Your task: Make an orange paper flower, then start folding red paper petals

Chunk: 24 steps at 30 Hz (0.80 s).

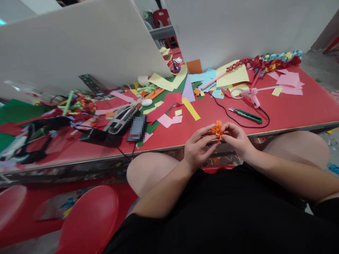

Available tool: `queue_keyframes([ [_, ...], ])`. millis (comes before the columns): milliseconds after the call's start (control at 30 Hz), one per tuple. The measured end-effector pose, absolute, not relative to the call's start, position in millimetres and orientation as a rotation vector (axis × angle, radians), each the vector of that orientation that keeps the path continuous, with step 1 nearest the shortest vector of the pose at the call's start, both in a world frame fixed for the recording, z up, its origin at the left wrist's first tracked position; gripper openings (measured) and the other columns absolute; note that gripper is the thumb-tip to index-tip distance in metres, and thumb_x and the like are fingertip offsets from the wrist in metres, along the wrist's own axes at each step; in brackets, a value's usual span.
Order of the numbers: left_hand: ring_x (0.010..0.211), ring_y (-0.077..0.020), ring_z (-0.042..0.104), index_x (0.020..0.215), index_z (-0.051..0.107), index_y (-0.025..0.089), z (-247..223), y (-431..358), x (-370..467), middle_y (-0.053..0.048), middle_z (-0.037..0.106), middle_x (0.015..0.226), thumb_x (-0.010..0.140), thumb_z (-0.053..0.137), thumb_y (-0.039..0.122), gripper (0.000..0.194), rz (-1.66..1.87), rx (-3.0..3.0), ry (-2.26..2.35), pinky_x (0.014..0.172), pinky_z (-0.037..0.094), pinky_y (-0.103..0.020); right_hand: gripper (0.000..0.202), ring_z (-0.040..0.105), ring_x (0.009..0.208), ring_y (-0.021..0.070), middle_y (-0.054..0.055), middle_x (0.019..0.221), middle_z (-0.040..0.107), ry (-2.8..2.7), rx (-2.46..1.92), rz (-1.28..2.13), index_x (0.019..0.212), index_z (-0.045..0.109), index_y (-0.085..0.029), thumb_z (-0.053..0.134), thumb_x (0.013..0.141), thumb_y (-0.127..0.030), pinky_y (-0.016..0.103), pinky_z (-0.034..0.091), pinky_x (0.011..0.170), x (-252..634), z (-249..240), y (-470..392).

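Observation:
An orange paper flower (217,130) is held between my two hands, just over the front edge of the red table (304,109). The fingers and thumb of my left hand (199,145) close on its left side. From the right, my right hand (236,138) pinches its petals between thumb and fingertips. Beyond my right hand lie a green utility knife (245,115) with its blade showing and a pink glue gun (252,97) with a black cord (225,110). A yellow paper strip (191,109) lies beyond my left hand.
To the left are a phone (137,127), an open case (123,120) and a black box (100,137) with cables. Coloured paper scraps and paper flower garlands (280,58) line the back against white panels (238,28). Red chairs (90,218) stand at lower left.

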State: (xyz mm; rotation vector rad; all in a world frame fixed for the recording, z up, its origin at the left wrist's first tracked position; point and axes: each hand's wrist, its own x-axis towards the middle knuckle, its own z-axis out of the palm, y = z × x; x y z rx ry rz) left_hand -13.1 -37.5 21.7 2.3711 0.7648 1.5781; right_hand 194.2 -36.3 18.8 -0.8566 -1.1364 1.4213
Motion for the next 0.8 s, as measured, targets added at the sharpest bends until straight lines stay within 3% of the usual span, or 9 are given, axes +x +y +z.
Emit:
queue_keyframes([
  [167, 0.133, -0.0247, 0.081, 0.137, 0.08, 0.024, 21, -40, -12, -0.013, 0.075, 0.156, 0.101, 0.085, 0.014, 0.037, 1.517, 2.489, 0.74, 0.105, 0.074, -0.035, 0.022, 0.061, 0.081, 0.0164, -0.001, 0.091, 0.066, -1.098, -0.892, 1.422, 0.09, 0.066, -0.024, 0.083, 0.08, -0.033, 0.031, 0.051, 0.075, 194, 24, -38],
  [433, 0.124, -0.0211, 0.085, 0.141, 0.079, 0.025, 13, -38, -6, -0.012, 0.076, 0.156, 0.1, 0.088, 0.012, 0.044, 1.611, 2.568, 0.675, 0.103, 0.075, -0.03, 0.016, 0.061, 0.082, 0.0171, -0.002, 0.087, 0.069, -1.007, -0.911, 1.479, 0.085, 0.069, -0.023, 0.082, 0.076, -0.03, 0.033, 0.051, 0.08, 192, 30, -41],
  [800, 0.132, -0.0248, 0.082, 0.144, 0.077, 0.028, 24, -44, -10, -0.011, 0.074, 0.159, 0.102, 0.086, 0.02, 0.043, 1.49, 2.665, 0.654, 0.111, 0.073, -0.037, 0.018, 0.059, 0.075, 0.0144, -0.003, 0.081, 0.069, -1.028, -0.802, 1.587, 0.078, 0.07, -0.023, 0.087, 0.076, -0.027, 0.029, 0.048, 0.073, 197, 34, -38],
])
